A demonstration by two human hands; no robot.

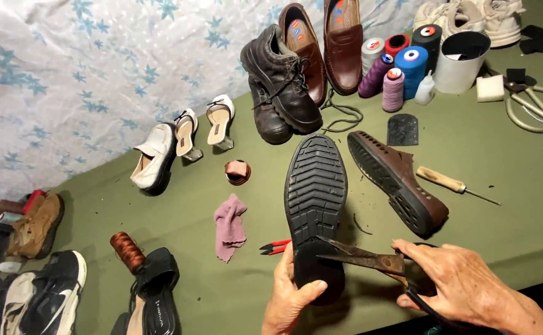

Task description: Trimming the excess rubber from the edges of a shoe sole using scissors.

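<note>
My left hand [290, 291] grips the heel end of a black shoe [315, 192] held sole-up, its ribbed tread facing me. My right hand [463, 282] holds large dark scissors [358, 255], blades slightly apart, tips lying over the sole's heel area. The matching brown shoe [398, 180] lies on its side on the green table [501, 161] just to the right. Red-handled pliers [275, 247] lie beside my left hand.
A pink cloth [230, 224], tape roll [238, 172], wooden-handled awl [451, 183] and black heel piece [403, 129] lie nearby. Thread spools [398, 68], a white cup [461, 61], black boots [280, 84] and brown loafers [327, 43] stand behind. More shoes [160, 155] line the left.
</note>
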